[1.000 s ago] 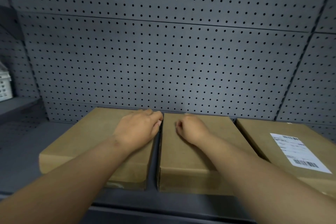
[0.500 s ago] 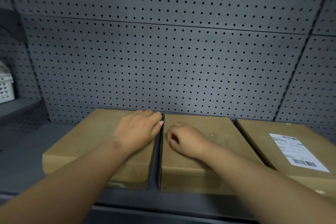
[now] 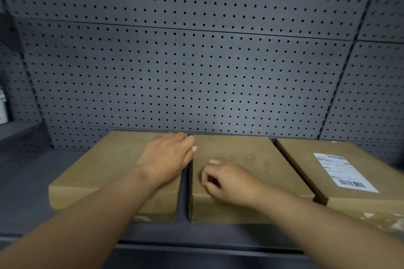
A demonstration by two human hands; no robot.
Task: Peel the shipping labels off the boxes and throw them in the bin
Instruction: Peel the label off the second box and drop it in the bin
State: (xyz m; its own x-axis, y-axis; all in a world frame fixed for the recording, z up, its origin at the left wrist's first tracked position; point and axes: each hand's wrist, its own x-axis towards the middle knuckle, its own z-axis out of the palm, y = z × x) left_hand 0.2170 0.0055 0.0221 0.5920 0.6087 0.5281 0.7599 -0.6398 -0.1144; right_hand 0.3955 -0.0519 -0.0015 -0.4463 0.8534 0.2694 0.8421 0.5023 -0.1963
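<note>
Head camera (only view) looks forward and down, close over shelved boxes [image 3: 240, 170].

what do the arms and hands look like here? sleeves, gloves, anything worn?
Both forearms are bare to the frame edge: no sleeves in view. The left hand and the right hand wear no gloves. No watch, bracelet or ring shows on the visible sides. One fingernail on the left hand looks pale and glossy, possibly painted; too small to be sure. No markings, tape or cables anywhere on the arms.
</note>
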